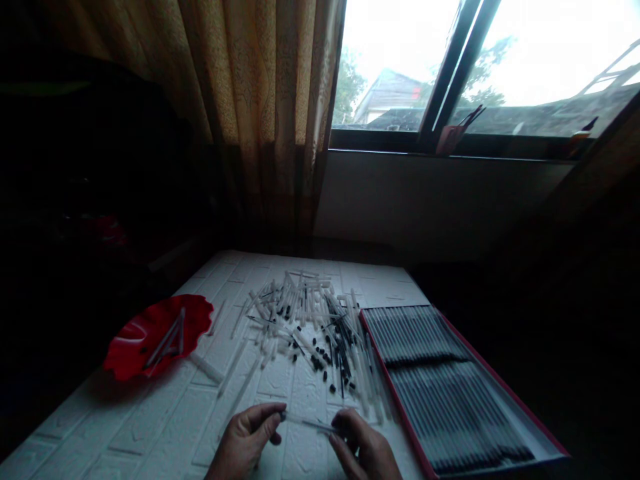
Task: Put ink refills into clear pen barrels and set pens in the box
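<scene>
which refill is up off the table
The refill pinched between the left hand and right hand. The others all lie on the table, in the box or in the red dish.

On the matt, embossed white brick-pattern tabletop (150,420), clear glossy plastic pen tubes (300,307) lie between a shiny red plastic dish (150,340) and a smooth card tray (397,400).

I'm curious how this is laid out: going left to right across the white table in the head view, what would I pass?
Red dish → pile of loose pen parts → red-edged tray of packed pens
</scene>
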Demonstrator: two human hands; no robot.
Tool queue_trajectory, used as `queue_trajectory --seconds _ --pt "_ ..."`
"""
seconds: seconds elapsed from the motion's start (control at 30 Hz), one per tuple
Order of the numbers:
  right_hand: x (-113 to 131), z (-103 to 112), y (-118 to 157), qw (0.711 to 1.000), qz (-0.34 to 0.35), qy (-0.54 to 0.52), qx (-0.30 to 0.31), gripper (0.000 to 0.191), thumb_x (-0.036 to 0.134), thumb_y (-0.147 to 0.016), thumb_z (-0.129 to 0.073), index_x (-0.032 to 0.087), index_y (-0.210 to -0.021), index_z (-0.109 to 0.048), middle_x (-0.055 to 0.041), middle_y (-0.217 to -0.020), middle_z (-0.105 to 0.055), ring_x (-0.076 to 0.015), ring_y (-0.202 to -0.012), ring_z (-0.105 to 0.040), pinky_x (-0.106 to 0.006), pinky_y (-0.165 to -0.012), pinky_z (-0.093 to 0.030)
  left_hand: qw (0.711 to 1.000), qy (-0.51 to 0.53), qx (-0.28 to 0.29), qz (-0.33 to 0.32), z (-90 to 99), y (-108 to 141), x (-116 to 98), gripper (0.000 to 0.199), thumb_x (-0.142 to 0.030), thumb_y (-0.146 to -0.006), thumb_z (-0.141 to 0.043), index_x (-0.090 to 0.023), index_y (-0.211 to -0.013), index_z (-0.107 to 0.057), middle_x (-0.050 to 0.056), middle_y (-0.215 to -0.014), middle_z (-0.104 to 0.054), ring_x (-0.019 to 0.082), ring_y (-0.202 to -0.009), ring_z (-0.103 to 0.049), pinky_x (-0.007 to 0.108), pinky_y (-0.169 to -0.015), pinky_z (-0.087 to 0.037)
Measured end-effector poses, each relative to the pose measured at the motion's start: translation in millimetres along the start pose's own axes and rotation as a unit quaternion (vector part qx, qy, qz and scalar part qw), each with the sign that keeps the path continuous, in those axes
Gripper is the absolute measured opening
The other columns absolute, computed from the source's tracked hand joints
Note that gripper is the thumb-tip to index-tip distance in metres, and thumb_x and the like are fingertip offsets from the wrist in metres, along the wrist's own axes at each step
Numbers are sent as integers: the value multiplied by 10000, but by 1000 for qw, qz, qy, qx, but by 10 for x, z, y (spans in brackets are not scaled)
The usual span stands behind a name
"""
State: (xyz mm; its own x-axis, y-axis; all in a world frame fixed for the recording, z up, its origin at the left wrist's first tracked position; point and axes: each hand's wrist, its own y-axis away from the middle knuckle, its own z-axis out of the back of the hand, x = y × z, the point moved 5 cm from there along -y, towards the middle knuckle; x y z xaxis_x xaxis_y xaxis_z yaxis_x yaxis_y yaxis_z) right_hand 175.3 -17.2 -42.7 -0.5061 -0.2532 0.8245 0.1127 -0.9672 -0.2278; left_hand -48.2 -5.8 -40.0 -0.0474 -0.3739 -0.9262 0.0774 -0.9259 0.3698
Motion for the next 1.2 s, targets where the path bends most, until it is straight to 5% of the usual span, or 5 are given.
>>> queue_trajectory --seconds 0.3,0.43,0.63,1.07,1.2 --pt "-209 -156 0 951 -221 -210 43 611 761 -711 -449 191 -498 -503 47 -404 -417 -74 -353 -298 -196 -360 -223 1000 1 4 -15 -69 6 -33 539 -610 -462 -745 -192 -803 -760 12 -541 -648 119 -450 -509 174 -338 -288" --pt "-175 -106 -16 951 -214 -220 29 552 723 -685 -526 189 -544 -540 41 -429 -460 -87 -393 -361 -197 -405 -279 1000 -27 13 -5 -105 18 -74 644 -692 -460 -696 -187 -858 -730 23 -634 -673 157 -516 -572 190 -337 -315" --pt "-116 -76 -8 951 -213 -222 24 461 630 -688 -600 179 -594 -586 34 -456 -520 -77 -401 -374 -188 -402 -278 996 -58 44 -47 -113 -23 -98 561 -719 -555 -628 -162 -616 -655 2 -585 -635 101 -437 -520 227 -473 -397" --pt "-267 -63 -23 853 -319 -392 -129 600 711 -445 -727 138 -591 -629 12 -446 -563 -72 -349 -411 -194 -372 -288 994 -50 33 -94 -222 -31 -84 337 -461 -585 -732 -192 -787 -705 29 -735 -734 162 -616 -618 258 -614 -501" --pt "-286 -66 -23 855 -315 -386 -143 565 699 -501 -713 149 -548 -595 25 -446 -540 -68 -352 -396 -188 -365 -263 994 -38 42 -98 -249 -19 -107 311 -431 -593 -738 -196 -793 -705 40 -767 -751 188 -696 -661 269 -664 -523"
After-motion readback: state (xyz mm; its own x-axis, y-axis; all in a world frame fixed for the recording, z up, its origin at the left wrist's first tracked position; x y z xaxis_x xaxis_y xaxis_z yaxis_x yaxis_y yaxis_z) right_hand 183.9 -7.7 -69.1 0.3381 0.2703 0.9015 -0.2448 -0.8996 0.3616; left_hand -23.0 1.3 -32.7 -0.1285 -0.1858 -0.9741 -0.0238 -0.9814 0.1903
